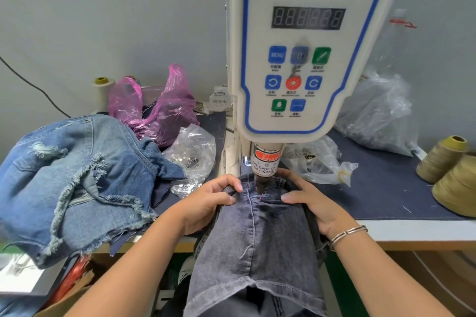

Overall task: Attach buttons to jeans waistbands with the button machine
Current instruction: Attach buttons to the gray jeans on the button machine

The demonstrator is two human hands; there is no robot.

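Grey jeans (260, 244) drape from the lap up over the desk (401, 224) edge, waistband (265, 188) under the punch (265, 162) of the button machine (304, 46). A small red light dot sits on the denim just below the punch.

Left hand (206, 203) grips the waistband's left side, fingers curled over the fabric edge. Right hand (314, 201) grasps the right side, thumb on top; bracelet (347, 234) on that wrist.

Left: heap of pale frayed denim (77, 183). Behind it, clear bag of metal buttons (190, 157), pink bag (159, 108), white thread cone (103, 92).

Right: clear bags (376, 113), two tan thread cones (443, 159) near the desk's far edge.

Machine display unreadable.
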